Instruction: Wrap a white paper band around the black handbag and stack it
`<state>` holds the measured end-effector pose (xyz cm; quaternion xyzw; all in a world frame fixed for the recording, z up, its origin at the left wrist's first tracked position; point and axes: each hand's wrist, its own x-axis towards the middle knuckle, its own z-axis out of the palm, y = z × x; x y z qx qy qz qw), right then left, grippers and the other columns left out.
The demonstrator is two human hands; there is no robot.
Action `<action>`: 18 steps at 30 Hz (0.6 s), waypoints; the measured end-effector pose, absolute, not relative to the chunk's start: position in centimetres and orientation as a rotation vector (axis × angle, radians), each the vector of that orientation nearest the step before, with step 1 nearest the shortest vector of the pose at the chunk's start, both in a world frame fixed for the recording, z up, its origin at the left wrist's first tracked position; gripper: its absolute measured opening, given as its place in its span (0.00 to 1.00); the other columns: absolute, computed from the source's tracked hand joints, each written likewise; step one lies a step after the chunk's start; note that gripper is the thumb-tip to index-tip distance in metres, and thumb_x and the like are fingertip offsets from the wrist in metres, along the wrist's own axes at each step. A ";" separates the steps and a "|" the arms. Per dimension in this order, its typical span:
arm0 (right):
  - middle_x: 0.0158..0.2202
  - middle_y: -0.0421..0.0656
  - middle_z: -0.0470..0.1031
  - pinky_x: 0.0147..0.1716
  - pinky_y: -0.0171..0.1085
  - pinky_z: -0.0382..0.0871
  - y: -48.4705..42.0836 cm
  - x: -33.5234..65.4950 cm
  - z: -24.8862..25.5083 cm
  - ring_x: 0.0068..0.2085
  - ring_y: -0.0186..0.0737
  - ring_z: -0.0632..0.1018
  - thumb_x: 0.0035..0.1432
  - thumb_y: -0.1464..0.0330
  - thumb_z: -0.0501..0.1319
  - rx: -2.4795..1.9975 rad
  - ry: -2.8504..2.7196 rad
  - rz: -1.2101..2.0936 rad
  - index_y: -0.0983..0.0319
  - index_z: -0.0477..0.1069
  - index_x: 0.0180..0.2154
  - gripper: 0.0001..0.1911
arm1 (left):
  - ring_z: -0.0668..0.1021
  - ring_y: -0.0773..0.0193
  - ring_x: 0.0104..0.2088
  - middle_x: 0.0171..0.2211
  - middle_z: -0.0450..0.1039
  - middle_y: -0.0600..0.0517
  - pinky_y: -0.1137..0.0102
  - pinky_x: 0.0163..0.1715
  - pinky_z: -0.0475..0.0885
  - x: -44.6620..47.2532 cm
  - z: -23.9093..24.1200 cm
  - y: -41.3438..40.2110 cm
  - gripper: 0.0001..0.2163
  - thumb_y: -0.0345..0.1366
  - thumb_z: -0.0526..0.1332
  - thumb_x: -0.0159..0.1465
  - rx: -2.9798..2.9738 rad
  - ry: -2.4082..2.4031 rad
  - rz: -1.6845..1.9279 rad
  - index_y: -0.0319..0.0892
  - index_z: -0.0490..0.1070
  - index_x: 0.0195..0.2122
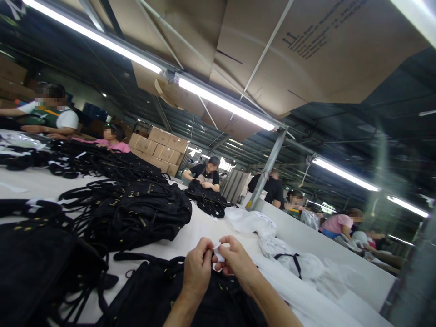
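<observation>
"What's in the hands?"
"A small white slip (220, 257). The left hand (198, 268) and right hand (240, 263) both have fingertips pinched on it, above the near black bag (146, 288)."
"Why both?"
"Probably because it's small and limp; two pinches would steady it. I can't tell what's on it."
"And around that bag?"
"It lies on the white table (200, 220), seemingly for easy reach. Pale plastic (309, 265) lies to its right, perhaps kept separate. Just beyond it, leftward, is a black heap (146, 211), likely piled to save space."
"Farther?"
"Well beyond the bag, a person (208, 176) bends over dark goods (206, 193); cartons (158, 147) stand stacked behind."
</observation>
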<state>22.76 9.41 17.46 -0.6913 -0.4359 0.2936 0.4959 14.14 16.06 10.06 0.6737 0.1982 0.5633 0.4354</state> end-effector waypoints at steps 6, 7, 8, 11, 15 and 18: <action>0.24 0.39 0.73 0.18 0.29 0.57 9.6 22.9 18.6 0.22 0.35 0.76 0.53 0.53 0.51 -1.792 -1.164 0.774 0.59 0.61 0.36 0.17 | 0.70 0.64 0.23 0.21 0.66 0.58 0.72 0.26 0.59 14.0 10.1 16.1 0.06 0.34 0.49 0.62 1.745 0.539 1.411 0.46 0.64 0.30; 0.22 0.38 0.72 0.17 0.29 0.55 9.7 23.1 18.9 0.20 0.35 0.75 0.54 0.54 0.50 -1.834 -1.231 0.705 0.59 0.62 0.34 0.16 | 0.70 0.64 0.23 0.21 0.66 0.57 0.72 0.27 0.59 14.0 10.1 16.1 0.07 0.34 0.49 0.62 1.748 0.534 1.410 0.46 0.64 0.30; 0.19 0.36 0.69 0.17 0.29 0.53 9.8 23.3 19.1 0.19 0.34 0.72 0.53 0.55 0.52 -1.863 -1.296 0.636 0.60 0.64 0.32 0.14 | 0.71 0.64 0.24 0.22 0.66 0.57 0.72 0.27 0.59 13.9 10.1 16.1 0.07 0.33 0.49 0.62 1.751 0.530 1.415 0.46 0.64 0.30; 0.15 0.33 0.64 0.19 0.31 0.52 10.2 24.2 19.6 0.18 0.30 0.65 0.45 0.65 0.59 -1.870 -1.420 0.490 0.62 0.69 0.26 0.07 | 0.72 0.64 0.25 0.23 0.67 0.57 0.72 0.28 0.60 13.8 10.2 16.2 0.07 0.31 0.49 0.60 1.772 0.511 1.444 0.46 0.65 0.31; 0.20 0.36 0.70 0.29 0.33 0.59 10.5 25.2 19.4 0.28 0.34 0.69 0.41 0.71 0.61 -1.820 -1.525 0.330 0.62 0.72 0.21 0.02 | 0.71 0.63 0.25 0.24 0.68 0.56 0.72 0.28 0.60 13.8 10.0 16.2 0.07 0.30 0.50 0.60 1.841 0.466 1.456 0.46 0.65 0.32; 0.22 0.36 0.69 0.32 0.34 0.60 11.0 25.9 19.2 0.30 0.37 0.69 0.42 0.70 0.59 -1.792 -1.502 0.197 0.60 0.69 0.21 0.02 | 0.72 0.63 0.25 0.24 0.68 0.56 0.72 0.29 0.60 14.1 9.3 16.3 0.07 0.29 0.50 0.58 1.901 0.417 1.416 0.46 0.65 0.30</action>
